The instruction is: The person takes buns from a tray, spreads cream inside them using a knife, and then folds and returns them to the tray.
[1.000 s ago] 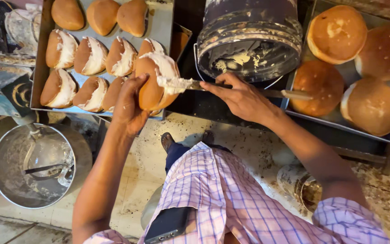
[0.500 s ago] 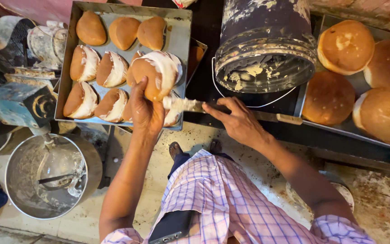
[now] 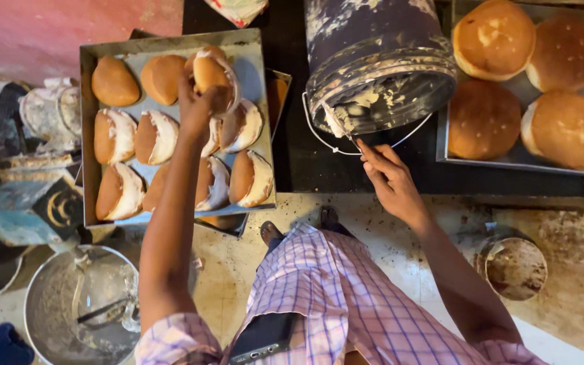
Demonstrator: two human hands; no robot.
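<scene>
left hand [image 3: 197,108]: grip clamped around a round golden-brown split bun with white cream in the cut [image 3: 212,73], holding it over the far end of the grey metal baking tray [image 3: 170,46]

right hand [image 3: 390,179]: reaching to the mouth of the dark cream-smeared plastic bucket [image 3: 376,61], which lies tipped to the right of that tray. Fingers bunched on a flat blade caked in white cream [image 3: 336,122] that pokes into the bucket

tray contents: cream-filled buns [image 3: 251,177] in rows, plus plain ones [image 3: 113,81] at the far end

right of the bucket: second tray [image 3: 455,161] with big round unfilled buns [image 3: 493,37]

counter: dark black top [image 3: 319,169] carrying both trays and the bucket

below the first tray: round steel bowl [image 3: 49,311] on the floor
</scene>
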